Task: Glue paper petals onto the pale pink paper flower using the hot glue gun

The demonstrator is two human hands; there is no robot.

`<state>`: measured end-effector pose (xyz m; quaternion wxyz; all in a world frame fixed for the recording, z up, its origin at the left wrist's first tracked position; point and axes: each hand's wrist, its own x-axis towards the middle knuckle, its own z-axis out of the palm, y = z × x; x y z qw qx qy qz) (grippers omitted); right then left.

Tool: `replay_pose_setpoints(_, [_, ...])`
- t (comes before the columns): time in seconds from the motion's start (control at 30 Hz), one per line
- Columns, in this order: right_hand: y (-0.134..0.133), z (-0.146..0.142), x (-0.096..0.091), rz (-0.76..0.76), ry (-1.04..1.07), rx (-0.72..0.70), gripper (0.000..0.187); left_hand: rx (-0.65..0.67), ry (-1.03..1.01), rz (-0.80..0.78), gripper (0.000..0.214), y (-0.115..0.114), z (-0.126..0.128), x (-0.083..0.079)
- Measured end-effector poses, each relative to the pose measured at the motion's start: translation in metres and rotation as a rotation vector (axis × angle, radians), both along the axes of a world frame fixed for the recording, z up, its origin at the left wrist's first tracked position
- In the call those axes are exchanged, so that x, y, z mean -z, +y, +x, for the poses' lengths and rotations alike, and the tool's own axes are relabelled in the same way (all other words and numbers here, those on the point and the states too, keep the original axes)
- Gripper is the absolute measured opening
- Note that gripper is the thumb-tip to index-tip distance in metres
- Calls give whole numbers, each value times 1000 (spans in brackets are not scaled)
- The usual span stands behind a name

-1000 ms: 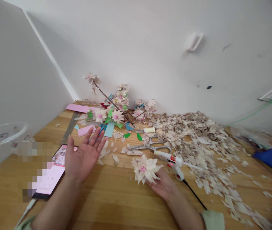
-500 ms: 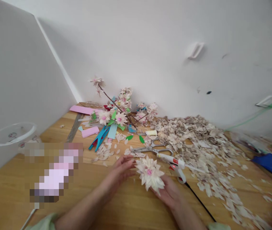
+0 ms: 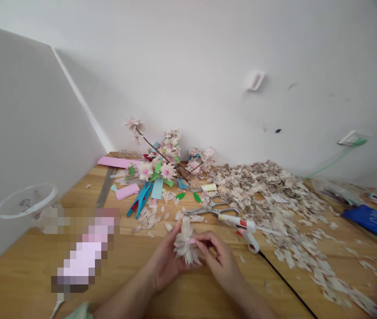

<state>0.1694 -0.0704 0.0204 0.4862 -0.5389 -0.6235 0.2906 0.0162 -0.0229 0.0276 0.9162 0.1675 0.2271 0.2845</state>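
Observation:
A handmade flower with pale pointed petals [image 3: 182, 248] is held between my two hands above the table's front. It is turned sideways, and a small pink piece shows at its right side. My left hand [image 3: 166, 261] cups around the petals from the left, thumb up along the edge and fingers partly hidden behind. With thumb and forefinger, my right hand [image 3: 220, 259] pinches the flower at the pink piece. Just beyond the hands lie grey scissors [image 3: 210, 206] and a white glue gun [image 3: 238, 222] with a small red light and a black cord.
A large heap of dried petals [image 3: 275, 195] spreads over the table's right side. Flowered branches [image 3: 162, 155] lie at the back, near blue tongs-like strips [image 3: 140, 199] and pink paper [image 3: 127, 191]. A blurred-out pink object [image 3: 87, 252] is at left, beside a clear round container [image 3: 25, 201].
The flower has turned from facing up to lying sideways and moved left. My left hand has come around it, while my right hand has shifted to pinch its pink piece. The view has shifted slightly.

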Motion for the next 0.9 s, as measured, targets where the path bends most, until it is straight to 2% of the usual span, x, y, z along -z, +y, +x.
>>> replay_pose_setpoints(0.07, [2, -3, 1, 25, -36, -2, 13, -18, -18, -37, 35, 2, 1, 0])
replay_pose_setpoints(0.23, [-7, 4, 1, 80, -87, 39, 42, -138, 58, -131, 32, 6, 1, -14])
replay_pose_setpoints(0.3, [-19, 17, 6, 88, -106, 105, 38, -172, 89, -160, 36, 8, 0, -20])
replay_pose_setpoints(0.33, [-26, 26, 10, 89, -105, 158, 29, -189, 97, -169, 37, 9, -1, -23])
replay_pose_setpoints(0.4, [-40, 47, 20, 81, -106, 364, 14, -216, 98, -176, 38, 10, -3, -27])
replay_pose_setpoints(0.53, [-54, 92, 35, 92, -116, 880, 40, -237, 99, -174, 38, 11, -5, -27])
replay_pose_setpoints(0.6, [-48, 110, 35, 64, -136, 971, 47, -234, 96, -174, 38, 11, -5, -25])
replay_pose_setpoints(0.67, [-35, 122, 32, 27, -141, 968, 60, -225, 81, -169, 37, 12, -5, -23])
replay_pose_setpoints(0.7, [-28, 126, 31, -12, -139, 916, 62, -222, 73, -163, 37, 13, -5, -22])
replay_pose_setpoints(0.8, [-12, 131, 32, -112, -116, 738, 54, -239, 71, -148, 31, 16, -8, -20])
replay_pose_setpoints(0.9, [-7, 129, 41, -179, -101, 607, 37, -277, 91, -154, 23, 20, -12, -21])
